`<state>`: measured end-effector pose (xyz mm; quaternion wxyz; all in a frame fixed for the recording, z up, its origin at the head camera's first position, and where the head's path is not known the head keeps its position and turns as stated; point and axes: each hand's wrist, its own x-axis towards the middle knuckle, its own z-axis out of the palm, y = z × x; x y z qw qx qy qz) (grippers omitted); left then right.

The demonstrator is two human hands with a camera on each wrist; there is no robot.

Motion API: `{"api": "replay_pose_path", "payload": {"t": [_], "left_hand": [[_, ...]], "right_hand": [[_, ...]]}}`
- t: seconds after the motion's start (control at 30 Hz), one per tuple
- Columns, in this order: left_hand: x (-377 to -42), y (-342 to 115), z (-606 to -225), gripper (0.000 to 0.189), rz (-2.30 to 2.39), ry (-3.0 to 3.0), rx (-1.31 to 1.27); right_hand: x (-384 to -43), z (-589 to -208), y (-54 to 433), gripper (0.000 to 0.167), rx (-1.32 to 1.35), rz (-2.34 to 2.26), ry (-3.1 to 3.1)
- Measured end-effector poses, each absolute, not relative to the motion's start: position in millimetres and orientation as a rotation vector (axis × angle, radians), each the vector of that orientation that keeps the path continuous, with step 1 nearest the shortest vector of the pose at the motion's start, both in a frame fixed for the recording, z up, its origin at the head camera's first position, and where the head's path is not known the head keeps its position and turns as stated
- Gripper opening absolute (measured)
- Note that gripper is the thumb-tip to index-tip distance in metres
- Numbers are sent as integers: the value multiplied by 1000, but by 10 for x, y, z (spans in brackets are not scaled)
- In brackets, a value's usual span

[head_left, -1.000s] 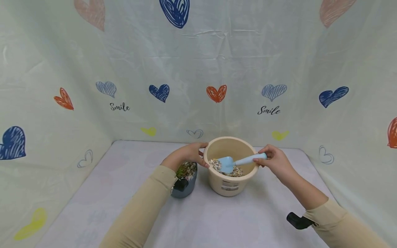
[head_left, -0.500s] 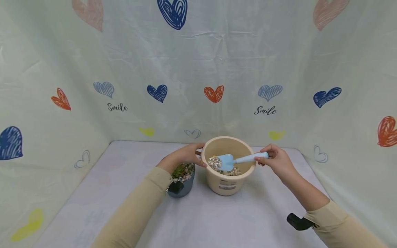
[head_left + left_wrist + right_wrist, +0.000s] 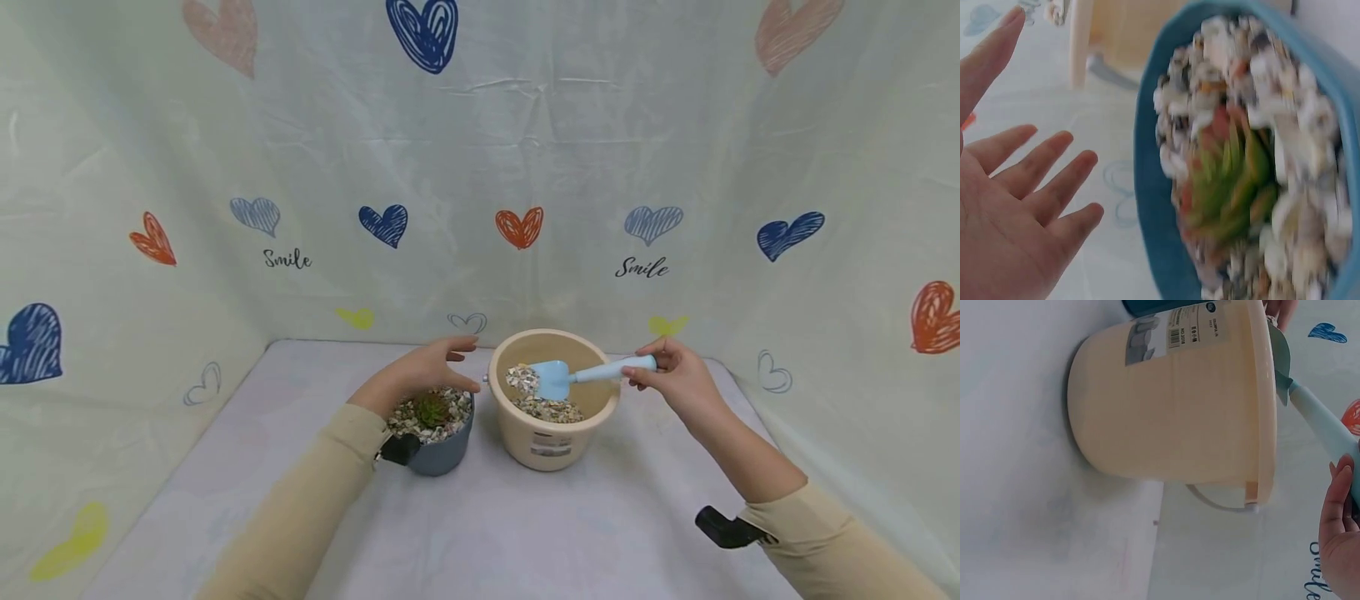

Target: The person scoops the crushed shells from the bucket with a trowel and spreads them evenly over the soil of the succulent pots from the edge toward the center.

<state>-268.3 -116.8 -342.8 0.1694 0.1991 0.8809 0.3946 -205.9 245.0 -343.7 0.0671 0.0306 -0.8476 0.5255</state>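
Observation:
My right hand [image 3: 678, 379] grips the handle of a light blue trowel [image 3: 553, 380], its blade loaded with small stones and held over the cream bucket [image 3: 506, 429]. More mixed gravel [image 3: 550, 409] lies at the bottom of the bucket. In the right wrist view the trowel [image 3: 1322, 415] slants out past the bucket's rim. My left hand [image 3: 420, 372] is apart from the bucket, fingers spread above a blue-grey pot [image 3: 444, 457]. A green succulent [image 3: 1232, 181] with reddish leaf tips grows among pale stones in that pot. Nothing is in the left hand [image 3: 1022, 206].
Both containers stand side by side on a table [image 3: 525, 533] with a white cloth. A wire bail [image 3: 1216, 503] hangs at the bucket's far side. Behind rises a curtain [image 3: 450, 275] printed with hearts. Black cameras [image 3: 727, 527] sit on the wrists.
The left hand has let go of the bucket's rim and moved left, uncovering more of the succulent pot. The right hand has raised the loaded trowel slightly.

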Motion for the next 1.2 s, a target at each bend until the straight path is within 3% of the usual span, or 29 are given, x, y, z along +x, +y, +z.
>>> {"api": "replay_pose_path", "payload": {"t": [0.63,1.2], "left_hand": [[-2656,-2059,-3561,92,1155,2412,648],[-2578,-2333,-3968,122,1215,2205,610]], "right_hand": [[-2268,-3371,1809,32,216,1850,-2446],[-2521,-3487,1167,30,200,1891,-2554]]}}
